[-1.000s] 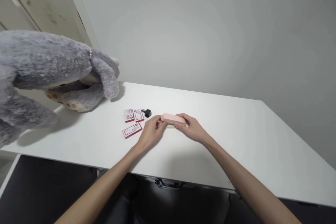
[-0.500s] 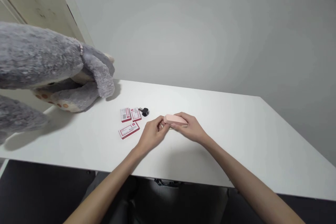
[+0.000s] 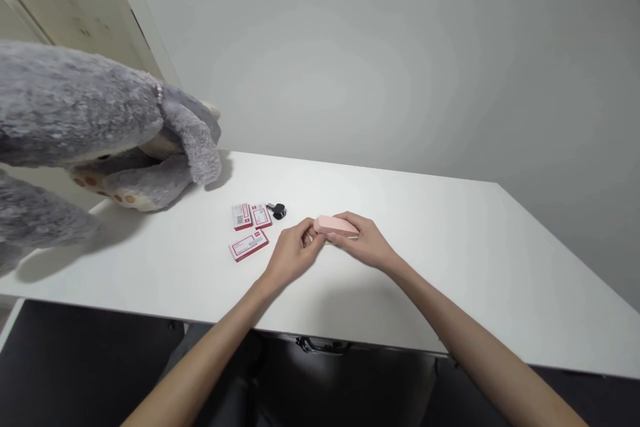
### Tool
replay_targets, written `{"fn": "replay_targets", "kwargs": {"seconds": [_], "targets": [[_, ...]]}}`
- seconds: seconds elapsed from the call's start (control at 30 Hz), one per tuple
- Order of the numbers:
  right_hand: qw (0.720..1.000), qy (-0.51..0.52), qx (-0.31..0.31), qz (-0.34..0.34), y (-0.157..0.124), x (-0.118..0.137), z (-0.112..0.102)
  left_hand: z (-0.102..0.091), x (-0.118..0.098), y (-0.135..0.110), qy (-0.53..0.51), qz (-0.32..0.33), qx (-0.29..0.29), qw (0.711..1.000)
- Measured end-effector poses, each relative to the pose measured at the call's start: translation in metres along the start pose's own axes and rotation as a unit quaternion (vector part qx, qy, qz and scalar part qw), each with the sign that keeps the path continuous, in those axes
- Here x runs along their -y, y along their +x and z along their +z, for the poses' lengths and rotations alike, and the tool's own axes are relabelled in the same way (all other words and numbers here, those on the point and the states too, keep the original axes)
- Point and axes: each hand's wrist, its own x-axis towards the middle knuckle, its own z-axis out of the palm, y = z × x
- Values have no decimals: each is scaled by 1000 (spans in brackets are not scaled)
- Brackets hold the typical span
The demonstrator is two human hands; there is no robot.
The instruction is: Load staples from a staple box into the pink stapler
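Observation:
A pink stapler (image 3: 336, 225) is held low over the white table, its long side lying roughly left to right. My right hand (image 3: 367, 240) wraps its right part, thumb along the near side and fingers over the back. At the left end, my left hand (image 3: 296, 250) is closed with thumb and fingertips against the stapler. Whether something small sits between those fingertips is hidden. A thin pale edge shows beneath the stapler. Left of my hands lie small red-and-white boxes: one at the front (image 3: 249, 245), a second behind it (image 3: 241, 216), a third (image 3: 261, 215) alongside.
A black staple remover (image 3: 278, 211) lies beside the boxes. A large grey plush toy (image 3: 165, 147) takes up the left end of the white table (image 3: 450, 267). Behind the table rises a grey wall (image 3: 350, 67). The table's near edge runs under my forearms.
Both hands keep their hold on the stapler, with hardly any movement. The whole scene has shifted slightly right as the camera turned a little.

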Motion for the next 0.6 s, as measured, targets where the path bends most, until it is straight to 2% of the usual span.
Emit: {"fn": "replay_targets", "kwargs": {"seconds": [0.6], "targets": [[997, 67, 29, 33, -1, 4, -5, 3, 2, 1, -15, -7, 8, 1000]]}}
